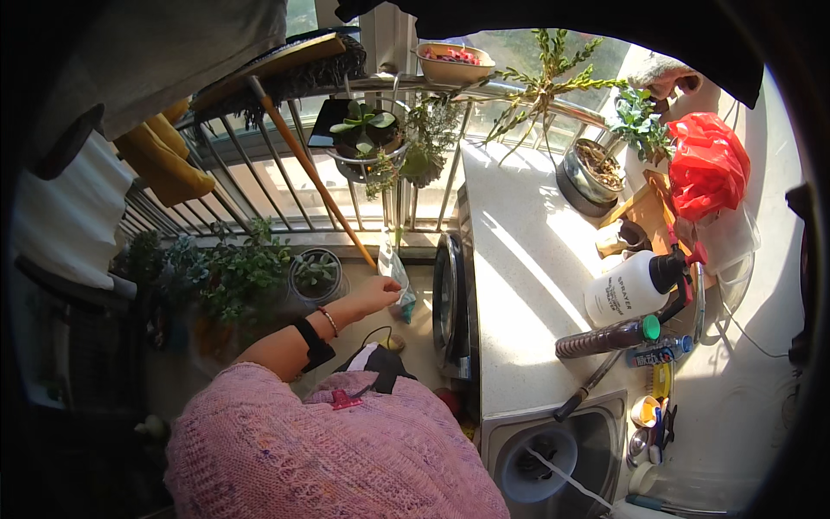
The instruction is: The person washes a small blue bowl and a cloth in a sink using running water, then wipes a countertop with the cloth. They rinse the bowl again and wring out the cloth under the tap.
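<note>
My left hand (379, 293) reaches forward from a pink knitted sleeve, with a beaded bracelet and a black band on the arm. Its curled fingertips are on a partly clear plastic bag (390, 263) with blue-green parts; they appear to pinch its edge. The contents of the bag are not clear. Just behind the bag ends an orange-brown pole (311, 170) leaning on the metal railing. A potted succulent (316, 272) stands to the left of the hand. My right hand is out of view.
At right, a white counter (519, 259) bears a white sprayer bottle (622, 292), a dark bottle with a green cap (606, 337) and a round planter (593, 170). Nearer is a sink (600, 441) holding a basin. A front-loading washer door (446, 298) faces the floor area. Leafy plants (237, 276) stand left.
</note>
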{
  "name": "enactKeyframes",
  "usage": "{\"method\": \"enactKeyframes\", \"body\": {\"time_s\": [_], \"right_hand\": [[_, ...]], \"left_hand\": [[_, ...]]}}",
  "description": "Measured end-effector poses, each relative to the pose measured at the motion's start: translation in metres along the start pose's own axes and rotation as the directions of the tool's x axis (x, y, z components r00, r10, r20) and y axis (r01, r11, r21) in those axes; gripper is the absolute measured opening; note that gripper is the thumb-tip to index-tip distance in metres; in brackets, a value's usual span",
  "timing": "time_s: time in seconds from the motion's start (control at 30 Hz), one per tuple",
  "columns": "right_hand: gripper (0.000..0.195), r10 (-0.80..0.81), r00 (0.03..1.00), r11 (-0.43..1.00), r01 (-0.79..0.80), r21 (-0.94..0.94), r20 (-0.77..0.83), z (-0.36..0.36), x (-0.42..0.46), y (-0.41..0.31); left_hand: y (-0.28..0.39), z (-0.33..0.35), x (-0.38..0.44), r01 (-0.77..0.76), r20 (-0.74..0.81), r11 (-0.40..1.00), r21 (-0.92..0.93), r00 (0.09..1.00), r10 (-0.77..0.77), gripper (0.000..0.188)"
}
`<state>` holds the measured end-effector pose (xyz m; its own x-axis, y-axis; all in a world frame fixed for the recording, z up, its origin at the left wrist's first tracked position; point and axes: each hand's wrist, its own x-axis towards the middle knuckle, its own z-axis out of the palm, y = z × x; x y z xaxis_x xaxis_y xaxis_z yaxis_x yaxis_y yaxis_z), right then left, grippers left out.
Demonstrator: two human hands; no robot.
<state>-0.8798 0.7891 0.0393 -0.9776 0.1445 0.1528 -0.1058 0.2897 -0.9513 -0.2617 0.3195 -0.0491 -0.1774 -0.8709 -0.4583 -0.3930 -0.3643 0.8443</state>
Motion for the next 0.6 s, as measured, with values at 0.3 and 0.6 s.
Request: {"method": "enactKeyframes", "body": {"time_s": [0.3, 0.6], "right_hand": [[0.050, -0.080, 0.983, 0.979, 0.047, 0.200, 0.162, -0.057, 0.002, 0.016], [0.046, 0.104, 0.706, 0.843, -0.437, 0.315, 0.701, 0.036, -0.122, -0.081]], "left_hand": [[0.012, -0.180, 0.038, -0.309, -0.434, 0.429, -0.849, 0.870, -0.233, 0.026], [0.039, -0.266, 0.090, -0.382, -0.439, 0.328, -0.864, 0.890, -0.120, 0.031]]}}
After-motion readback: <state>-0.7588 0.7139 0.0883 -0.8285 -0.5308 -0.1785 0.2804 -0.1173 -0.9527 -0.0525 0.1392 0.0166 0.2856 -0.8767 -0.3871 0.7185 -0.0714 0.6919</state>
